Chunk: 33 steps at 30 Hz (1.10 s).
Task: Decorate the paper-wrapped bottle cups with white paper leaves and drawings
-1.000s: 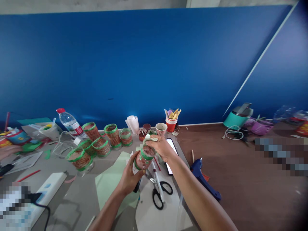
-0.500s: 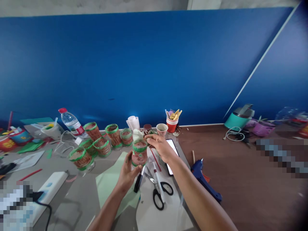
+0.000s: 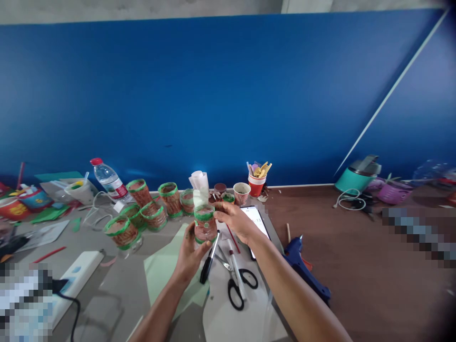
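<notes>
In the head view, gripping a green-banded brown jar (image 3: 205, 229) upright with the fingers of the left hand (image 3: 188, 259), inward from the right edge of the grey desk (image 3: 123, 282); cannot tell whether lifted, with the base partly covered. Bringing the right hand (image 3: 235, 221) to the rim, fingers bent together; cannot tell whether pinching anything. Hard to separate a pale piece (image 3: 200, 196) behind the rim from the rolled paper (image 3: 198, 180). Covering part of the phone (image 3: 262, 227) along that right edge.

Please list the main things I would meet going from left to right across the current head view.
Blue cup, water bottle, green-rimmed jar held in the left hand, red-and-white cup, glue gun, teal container, purple pot.
</notes>
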Motion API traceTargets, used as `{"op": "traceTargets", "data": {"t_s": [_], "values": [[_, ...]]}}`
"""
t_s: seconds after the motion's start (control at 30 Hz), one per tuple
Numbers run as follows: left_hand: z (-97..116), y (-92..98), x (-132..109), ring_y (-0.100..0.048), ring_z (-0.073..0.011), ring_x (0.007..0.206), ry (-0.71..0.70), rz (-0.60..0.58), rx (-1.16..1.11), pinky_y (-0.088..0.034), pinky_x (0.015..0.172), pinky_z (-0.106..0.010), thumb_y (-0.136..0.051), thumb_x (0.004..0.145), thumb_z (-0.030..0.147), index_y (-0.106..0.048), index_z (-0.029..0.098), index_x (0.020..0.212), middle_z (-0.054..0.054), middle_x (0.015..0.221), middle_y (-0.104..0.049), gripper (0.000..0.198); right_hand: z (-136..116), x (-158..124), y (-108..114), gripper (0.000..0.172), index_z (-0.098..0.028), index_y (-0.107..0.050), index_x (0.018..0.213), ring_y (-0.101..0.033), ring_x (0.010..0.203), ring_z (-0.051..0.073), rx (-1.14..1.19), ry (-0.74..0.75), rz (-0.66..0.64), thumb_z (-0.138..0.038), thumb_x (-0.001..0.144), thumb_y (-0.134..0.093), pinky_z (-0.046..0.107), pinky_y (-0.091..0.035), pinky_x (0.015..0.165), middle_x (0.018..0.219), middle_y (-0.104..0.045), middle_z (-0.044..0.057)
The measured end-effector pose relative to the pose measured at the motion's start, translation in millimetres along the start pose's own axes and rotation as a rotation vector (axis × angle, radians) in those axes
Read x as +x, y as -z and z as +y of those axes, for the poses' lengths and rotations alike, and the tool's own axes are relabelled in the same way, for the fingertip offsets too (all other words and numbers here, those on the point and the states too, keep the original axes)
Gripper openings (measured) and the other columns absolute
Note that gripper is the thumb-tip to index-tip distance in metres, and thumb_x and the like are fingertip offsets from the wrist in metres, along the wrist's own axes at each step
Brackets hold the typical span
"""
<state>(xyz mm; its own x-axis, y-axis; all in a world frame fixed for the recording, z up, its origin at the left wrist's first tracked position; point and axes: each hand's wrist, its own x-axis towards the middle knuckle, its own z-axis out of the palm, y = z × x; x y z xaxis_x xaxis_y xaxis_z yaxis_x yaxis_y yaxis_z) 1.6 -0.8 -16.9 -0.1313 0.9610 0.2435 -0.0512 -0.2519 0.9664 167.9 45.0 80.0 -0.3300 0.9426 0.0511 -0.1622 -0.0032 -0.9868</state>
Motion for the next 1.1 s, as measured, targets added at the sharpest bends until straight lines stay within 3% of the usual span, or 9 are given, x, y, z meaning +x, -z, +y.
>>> {"op": "traceTargets", "data": {"t_s": [0.23,0.4,0.6,0.83,1.1], "values": [[0.6,0.6,-1.3,-0.049,-0.0308,0.126,-0.019,-0.026,0.072,-0.038,0.106,-0.044,-0.075,0.070,0.045,-0.043,0.020,0.125,-0.013,0.129,-0.055,0.068,-1.3,-0.8,-1.0,0.037,-0.016,-0.068,0.098,-0.060,0.098,0.021,0.067,-0.011,-0.033,-0.032,0.065,-0.077,0.034,-0.042,0.090,0.098,-0.070,0.005],[4.2,0.3,-4.6,-0.048,-0.0316,0.128,0.000,-0.104,0.083,-0.038,0.106,-0.044,-0.074,0.071,0.044,-0.043,0.020,0.128,-0.015,0.133,-0.054,0.070,-3.4,0.4,3.7,0.033,-0.016,-0.069,0.090,-0.063,0.088,0.021,0.131,-0.016,0.002,-0.041,0.068,-0.075,0.035,-0.043,0.086,0.084,-0.071,0.004],[10.4,-1.9,-9.3,-0.043,-0.0323,0.132,0.005,-0.169,0.157,-0.033,0.110,-0.046,-0.073,0.073,0.036,-0.042,0.020,0.133,-0.015,0.139,-0.050,0.070,-3.9,0.4,8.5,0.027,-0.016,-0.073,0.080,-0.063,0.078,0.019,0.128,-0.028,-0.010,-0.033,0.061,-0.079,0.033,-0.045,0.079,0.077,-0.071,0.002],[20.7,-6.0,-12.7,-0.049,-0.0315,0.126,-0.102,-0.150,0.320,-0.035,0.107,-0.047,-0.069,0.071,0.024,-0.048,0.021,0.129,-0.012,0.130,-0.056,0.062,-4.8,-4.4,8.7,0.025,-0.016,-0.072,0.070,-0.060,0.067,0.015,0.147,-0.016,-0.007,-0.036,0.058,-0.082,0.030,-0.045,0.070,0.070,-0.068,0.002],[16.9,-1.6,-10.9,-0.042,-0.0324,0.131,-0.245,-0.175,0.478,-0.031,0.109,-0.053,-0.063,0.074,0.016,-0.044,0.025,0.134,-0.012,0.135,-0.050,0.064,-8.9,-5.4,8.0,0.024,-0.016,-0.070,0.064,-0.058,0.065,0.014,0.175,0.009,-0.005,-0.033,0.056,-0.085,0.029,-0.045,0.068,0.064,-0.065,0.000]]}}
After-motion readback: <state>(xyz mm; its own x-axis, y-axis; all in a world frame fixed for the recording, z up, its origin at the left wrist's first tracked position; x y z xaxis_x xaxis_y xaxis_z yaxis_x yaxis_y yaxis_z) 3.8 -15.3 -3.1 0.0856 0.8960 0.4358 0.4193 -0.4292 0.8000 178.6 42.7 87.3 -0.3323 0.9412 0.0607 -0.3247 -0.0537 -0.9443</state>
